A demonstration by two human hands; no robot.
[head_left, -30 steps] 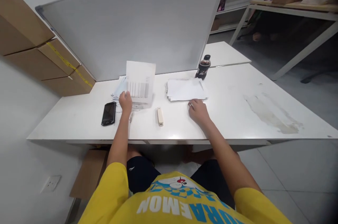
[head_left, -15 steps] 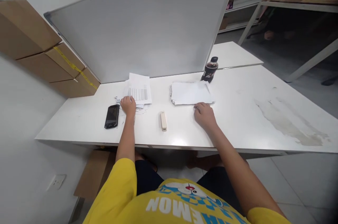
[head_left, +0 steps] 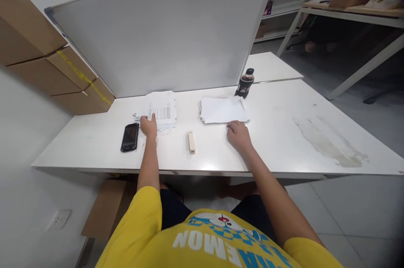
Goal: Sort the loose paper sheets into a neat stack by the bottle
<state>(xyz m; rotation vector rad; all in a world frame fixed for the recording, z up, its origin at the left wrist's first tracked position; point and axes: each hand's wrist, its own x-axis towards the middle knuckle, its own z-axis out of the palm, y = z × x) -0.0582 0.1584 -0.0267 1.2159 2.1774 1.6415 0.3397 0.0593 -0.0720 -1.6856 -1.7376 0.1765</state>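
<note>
- Printed pile (head_left: 162, 106): lay beyond and left of the cream bar (head_left: 191, 142), with uneven edges and sheets jutting out; seemed likely to skew further if tugged from one corner.
- White table (head_left: 217, 158): ran beneath the cream bar and out to both sides, with a dull patch (head_left: 331, 141) well to its right; could not tell whether damp, but if so, might have marked paper set there.
- Whiteboard (head_left: 164, 41): stood beyond the cream bar, behind the papers; could have shifted if leaned on, if poorly braced.
- Cardboard boxes (head_left: 59, 74): stood stacked beyond and far left of the cream bar.
- Blank stack (head_left: 224, 109): lay beyond and right of the cream bar, plain side up; could have slid out of line from a nudge at the near edge.
- Bottle (head_left: 245, 83): stood upright beyond and right of the cream bar, just beside the blank stack; looked the worst hazard, apt to topple from a knock and, if loosely capped, wet the paper.
- Left hand (head_left: 149, 125): pinched the printed pile's near left side, left of the cream bar, with thumb on top; risked creasing sheets through too firm a grip.
- Right hand (head_left: 239, 135): rested right of the cream bar with fingers curled at the blank stack's near edge; could not tell whether pinching anything.
- Phone (head_left: 129, 137): lay left of the cream bar, near the left forearm; might have been bumped by a sideways sweep.
</note>
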